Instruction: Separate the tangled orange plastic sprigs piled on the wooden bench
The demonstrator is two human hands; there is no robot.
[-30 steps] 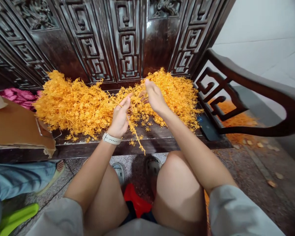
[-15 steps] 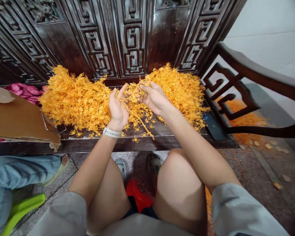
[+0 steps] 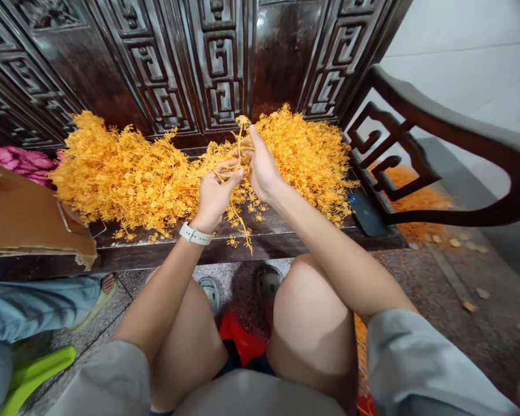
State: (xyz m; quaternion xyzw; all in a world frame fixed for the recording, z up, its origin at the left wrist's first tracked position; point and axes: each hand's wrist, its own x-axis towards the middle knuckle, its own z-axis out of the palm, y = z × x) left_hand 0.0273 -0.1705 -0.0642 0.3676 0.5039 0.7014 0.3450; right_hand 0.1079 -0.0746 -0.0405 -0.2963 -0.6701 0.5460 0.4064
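A yellow artificial flower sprig [image 3: 240,143] stands nearly upright between my hands, its thin stem hanging down past the bench's front edge. My left hand [image 3: 216,196], with a pale watch band on the wrist, pinches the stem between thumb and fingers. Around the sprig's upper branches curls my right hand [image 3: 263,169], thumb pointing up; its fingertips are partly hidden. Behind and left of my hands lies a big heap of yellow sprigs [image 3: 121,179]. A second heap of yellow sprigs [image 3: 312,162] sits to the right. Small loose blossoms [image 3: 233,241] are scattered on the dark wooden bench [image 3: 277,245].
Carved wooden back panels [image 3: 221,69] rise behind the heaps, with a curved armrest [image 3: 450,144] at right. A phone [image 3: 368,214] lies near it. At left are a cardboard box [image 3: 30,214], magenta flowers [image 3: 21,162] and another person's jeans-clad leg [image 3: 43,309]. Orange bits cover the floor at right.
The sprig has turned from slanting to nearly upright. My left hand has closed into a pinch on its stem, and my right thumb has swung upward. The view has shifted slightly right.
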